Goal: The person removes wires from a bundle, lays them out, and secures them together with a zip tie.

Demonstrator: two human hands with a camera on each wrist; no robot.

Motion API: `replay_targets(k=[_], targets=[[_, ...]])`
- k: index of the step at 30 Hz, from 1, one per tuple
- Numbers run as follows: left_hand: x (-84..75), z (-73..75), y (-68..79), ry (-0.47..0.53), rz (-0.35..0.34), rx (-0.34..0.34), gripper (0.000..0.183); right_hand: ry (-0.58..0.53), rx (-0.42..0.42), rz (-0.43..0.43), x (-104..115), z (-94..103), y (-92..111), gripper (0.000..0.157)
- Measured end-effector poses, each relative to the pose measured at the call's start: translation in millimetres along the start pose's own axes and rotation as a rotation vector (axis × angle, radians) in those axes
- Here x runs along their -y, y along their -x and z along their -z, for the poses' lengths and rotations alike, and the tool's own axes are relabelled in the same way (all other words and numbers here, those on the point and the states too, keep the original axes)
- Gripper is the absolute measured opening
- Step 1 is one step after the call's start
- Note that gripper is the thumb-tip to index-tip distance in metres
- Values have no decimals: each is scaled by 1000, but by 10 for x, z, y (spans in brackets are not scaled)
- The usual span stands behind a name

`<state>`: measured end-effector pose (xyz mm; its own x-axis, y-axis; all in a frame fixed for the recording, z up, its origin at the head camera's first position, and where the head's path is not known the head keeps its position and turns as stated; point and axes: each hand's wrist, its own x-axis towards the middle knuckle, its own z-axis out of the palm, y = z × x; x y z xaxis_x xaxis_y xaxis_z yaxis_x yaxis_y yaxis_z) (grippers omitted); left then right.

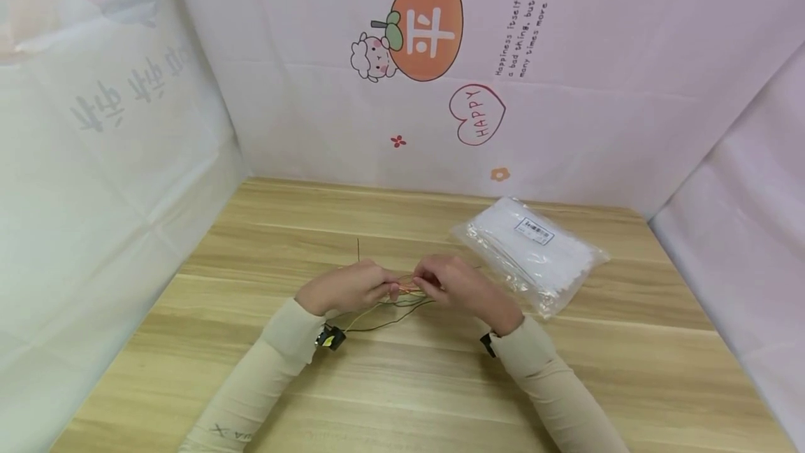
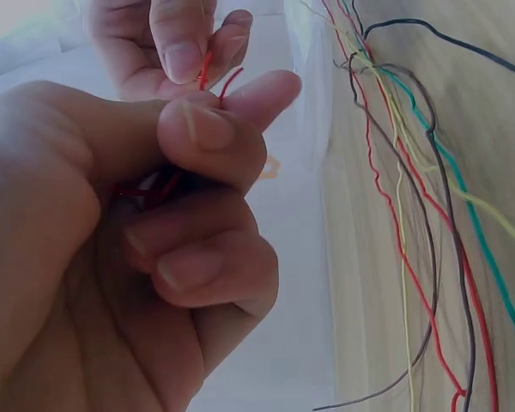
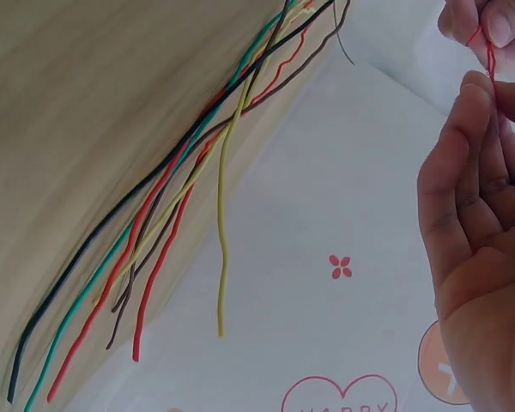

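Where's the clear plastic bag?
Head view: the bag lies on the table, right of the wires, between the right sleeve and printed backdrop.

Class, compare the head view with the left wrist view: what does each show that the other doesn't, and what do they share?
Only the head view shows the clear plastic packet with white contents and a barcode label, the cream fabric sleeves and the red-outlined "HAPPY" heart.

Only the left wrist view shows the bent, thin red wire tip by the left hand's thumb, plus that hand's palm side.

Both show the right hand, thin multicoloured wires and the light wood-grain table.
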<state>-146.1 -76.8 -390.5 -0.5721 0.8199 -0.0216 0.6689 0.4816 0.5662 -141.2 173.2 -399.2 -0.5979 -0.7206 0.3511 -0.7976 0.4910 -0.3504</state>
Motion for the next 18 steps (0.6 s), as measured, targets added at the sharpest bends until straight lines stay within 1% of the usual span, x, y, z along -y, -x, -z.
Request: replay_targets(k=[4, 7, 10, 14, 18], targets=[[-18, -22, -15, -33, -12, -1, 23, -19, 26, 14, 3, -20, 12, 5], [-24, -35, -30, -51, -18, -9, 23, -67, 47, -5, 4, -29, 24, 4], [-17, -49, -38, -56, -15, -15, 22, -84, 48, -16, 1, -28, 30, 4], [-6, -53, -35, -34, -12, -22, 25, -79, 23, -43, -12, -5, 21, 4], [6, -44, -27, -6, 6, -20, 28, -43, -41, -78, -59, 16, 9, 4]])
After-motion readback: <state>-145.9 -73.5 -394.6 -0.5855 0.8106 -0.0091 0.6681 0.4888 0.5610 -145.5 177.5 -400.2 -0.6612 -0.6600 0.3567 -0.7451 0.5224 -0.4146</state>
